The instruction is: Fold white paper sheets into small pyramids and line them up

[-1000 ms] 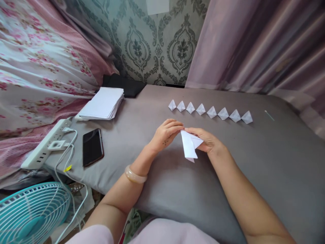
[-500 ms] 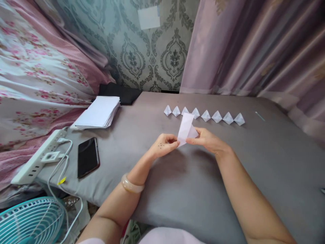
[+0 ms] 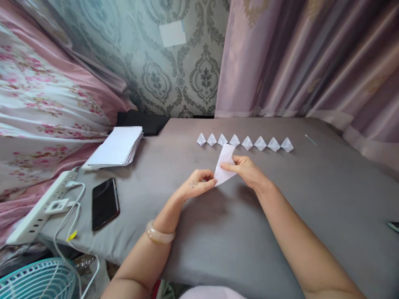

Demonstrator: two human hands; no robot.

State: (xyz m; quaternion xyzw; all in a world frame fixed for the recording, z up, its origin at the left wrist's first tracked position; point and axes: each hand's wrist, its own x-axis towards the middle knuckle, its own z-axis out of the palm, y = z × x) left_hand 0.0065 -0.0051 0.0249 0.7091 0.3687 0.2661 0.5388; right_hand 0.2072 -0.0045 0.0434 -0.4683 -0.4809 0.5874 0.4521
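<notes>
A partly folded sheet of white paper (image 3: 223,168) is held up over the grey-covered surface (image 3: 199,245). My left hand (image 3: 198,182) pinches its lower left corner between thumb and fingers. On the opposite side my right hand (image 3: 245,169) grips the paper, its thumb lying across the front face and its fingers mostly behind. Just beyond the hands, several small folded paper pieces (image 3: 260,143) with pointed tops stand in a row. The upper end of the held paper overlaps part of that row in view.
At the left lie a stack of white paper (image 3: 114,147), a black folder-like item (image 3: 141,122) and a phone (image 3: 106,203). A power strip (image 3: 40,209) with white cables runs along the left edge, above a teal fan (image 3: 37,280). A thin white stick (image 3: 311,139) lies at the right.
My right thumb has moved up and left onto the paper's front face. The flap that stuck out at the right now lies closer to the strip. The camera view has shifted slightly.
</notes>
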